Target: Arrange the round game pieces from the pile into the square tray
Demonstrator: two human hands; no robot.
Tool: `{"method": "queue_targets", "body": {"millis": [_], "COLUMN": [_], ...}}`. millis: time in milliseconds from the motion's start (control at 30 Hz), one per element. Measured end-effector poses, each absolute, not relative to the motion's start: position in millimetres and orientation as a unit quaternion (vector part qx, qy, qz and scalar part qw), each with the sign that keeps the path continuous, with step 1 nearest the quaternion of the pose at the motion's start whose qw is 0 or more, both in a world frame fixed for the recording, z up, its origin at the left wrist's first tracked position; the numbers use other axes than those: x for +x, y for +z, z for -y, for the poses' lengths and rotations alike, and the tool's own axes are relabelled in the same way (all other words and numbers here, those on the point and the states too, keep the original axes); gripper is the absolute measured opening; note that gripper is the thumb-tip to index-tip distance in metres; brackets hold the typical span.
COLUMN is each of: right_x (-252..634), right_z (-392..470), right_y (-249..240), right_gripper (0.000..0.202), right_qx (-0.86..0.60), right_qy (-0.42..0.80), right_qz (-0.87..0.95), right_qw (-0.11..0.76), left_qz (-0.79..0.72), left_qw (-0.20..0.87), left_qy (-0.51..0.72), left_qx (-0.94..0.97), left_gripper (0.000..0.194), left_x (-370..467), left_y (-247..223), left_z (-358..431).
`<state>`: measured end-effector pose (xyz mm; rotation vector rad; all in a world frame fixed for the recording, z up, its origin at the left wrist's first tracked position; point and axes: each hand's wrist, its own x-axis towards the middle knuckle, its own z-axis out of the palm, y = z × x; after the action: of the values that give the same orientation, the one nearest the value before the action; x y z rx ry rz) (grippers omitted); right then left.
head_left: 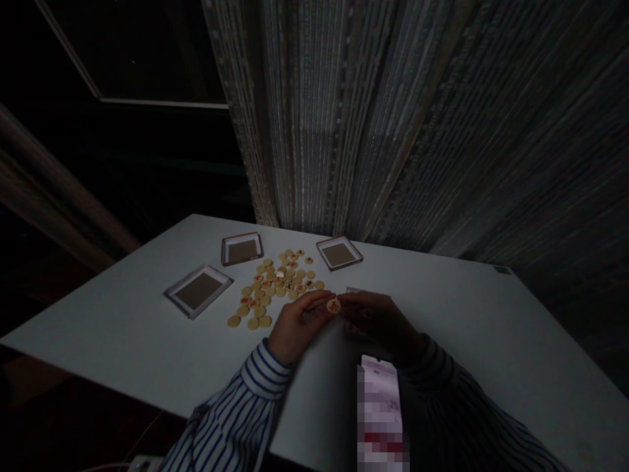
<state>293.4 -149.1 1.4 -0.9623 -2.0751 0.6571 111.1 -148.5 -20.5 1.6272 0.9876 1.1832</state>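
Note:
My left hand (292,326) is closed in a pinch on a round xiangqi piece (333,306), whose face carries a red character. My right hand (388,319) meets it from the other side, its fingertips against the same piece. Beneath the right hand lies another tray (354,290), mostly hidden, with a few marked pieces dimly visible in it. A loose spread of several pale wooden pieces (271,291) covers the table beyond my left hand, some with red or black characters up, others blank side up.
Three shallow trays stand around the pieces: one at left (198,314), one at back left (242,236), one at back right (339,268). A lit phone (381,387) lies near the front edge of the white table (472,341). A string curtain (314,131) hangs behind.

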Motion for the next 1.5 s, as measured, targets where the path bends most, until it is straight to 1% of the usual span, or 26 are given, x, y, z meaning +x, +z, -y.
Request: {"method": "queue_targets", "body": {"millis": [167, 433, 567, 767, 1000, 1167, 1500], "right_x": [295.2, 296.9, 298.4, 298.5, 296.5, 298.1, 305.6], "right_z": [149.7, 148.9, 147.9, 147.9, 148.9, 149.2, 145.8], "right_y": [0.1, -3.0, -6.3, -8.4, -3.7, -2.0, -4.9], "right_gripper": [0.026, 0.023, 0.021, 0.019, 0.016, 0.018, 0.027], "right_qx": [-0.371, -0.393, -0.386, -0.374, -0.365, -0.374, -0.411], "right_qy": [0.303, 0.296, 0.268, 0.220, 0.178, 0.141, 0.027], "right_qz": [0.793, 0.780, 0.785, 0.805, 0.820, 0.835, 0.866], "right_qw": [0.377, 0.386, 0.403, 0.405, 0.403, 0.379, 0.283], "left_qz": [-0.399, -0.389, -0.379, -0.372, -0.378, -0.386, -0.388], "left_qw": [0.436, 0.438, 0.460, 0.504, 0.544, 0.563, 0.581], "left_qy": [0.471, 0.470, 0.477, 0.496, 0.519, 0.525, 0.537], "left_qx": [0.655, 0.660, 0.646, 0.601, 0.540, 0.508, 0.472], "left_gripper": [0.032, 0.033, 0.034, 0.026, 0.029, 0.033, 0.032], "left_x": [114.0, 117.7, 118.5, 119.4, 123.1, 126.9, 139.0], "left_y": [-20.4, -21.1, -21.9, -23.4, -17.9, -22.7, -24.8], "left_z": [148.4, 148.2, 148.4, 148.4, 147.0, 144.3, 141.6]}}
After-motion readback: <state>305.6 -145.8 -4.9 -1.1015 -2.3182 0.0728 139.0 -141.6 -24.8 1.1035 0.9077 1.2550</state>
